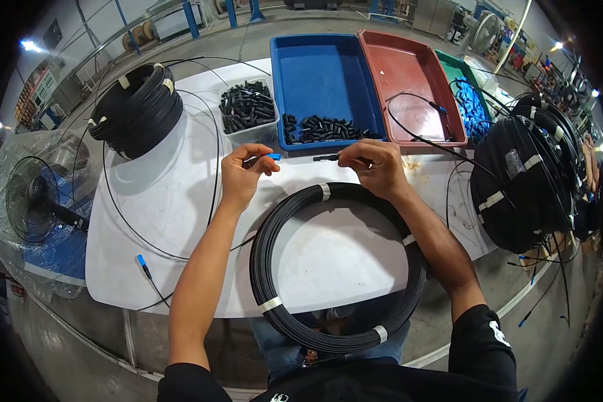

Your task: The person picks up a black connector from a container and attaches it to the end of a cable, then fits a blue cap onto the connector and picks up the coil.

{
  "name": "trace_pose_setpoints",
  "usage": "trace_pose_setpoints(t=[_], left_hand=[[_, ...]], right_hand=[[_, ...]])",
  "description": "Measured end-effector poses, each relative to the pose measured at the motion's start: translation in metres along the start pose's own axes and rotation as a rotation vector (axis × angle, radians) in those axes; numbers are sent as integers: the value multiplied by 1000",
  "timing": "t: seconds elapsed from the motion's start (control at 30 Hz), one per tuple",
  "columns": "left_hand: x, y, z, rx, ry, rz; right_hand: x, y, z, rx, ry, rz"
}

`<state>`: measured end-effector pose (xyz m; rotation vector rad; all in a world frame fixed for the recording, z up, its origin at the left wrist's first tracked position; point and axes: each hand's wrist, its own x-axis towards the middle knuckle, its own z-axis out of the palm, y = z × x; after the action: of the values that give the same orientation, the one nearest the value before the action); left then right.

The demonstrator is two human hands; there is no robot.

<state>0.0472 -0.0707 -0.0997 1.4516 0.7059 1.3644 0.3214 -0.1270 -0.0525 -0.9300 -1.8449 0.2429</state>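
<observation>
Between the thumb and fingers of my left hand (244, 175) is a small blue connector (273, 157) with a black body. My right hand (376, 167) pinches a black connector piece (325, 158), its tip pointing left. A gap separates the two pieces. Below my hands lies a black cable coil (266, 248) bound with white tape, reaching over the table's front edge. Black parts fill a white bin (248, 134) just beyond my left hand. The blue tray (328, 74) beyond my right hand holds more black parts along its near side.
A red tray (409, 67) and a green tray (449, 63) with blue parts stand at the back right. Cable coils rest at the left (137, 110) and right (522, 181) of the white table (141, 268). A fan (37, 201) stands far left. Loose cables cross the tabletop.
</observation>
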Motion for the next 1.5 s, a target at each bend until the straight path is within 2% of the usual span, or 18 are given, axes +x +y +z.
trace_pose_setpoints(t=[0.07,0.23,0.47,0.9,1.03,1.4,1.5], left_hand=[[-1,2,0,26,-13,-20],[-1,3,2,-129,23,14],[-1,4,-5,-120,-20,9],[-7,14,13,-49,-75,-100],[-11,17,17,-73,-124,-62],[-11,21,15,111,-143,-130],[-12,17,17,115,-130,-43]], right_hand=[[0,-1,0,-8,15,-13],[-2,-1,-3,-61,-4,-40],[-2,-3,1,3,-10,-1],[-1,-9,1,-50,-82,2],[-3,-6,2,-26,-83,-3],[-2,-10,2,-53,-129,29],[-4,-5,3,-32,-119,15]])
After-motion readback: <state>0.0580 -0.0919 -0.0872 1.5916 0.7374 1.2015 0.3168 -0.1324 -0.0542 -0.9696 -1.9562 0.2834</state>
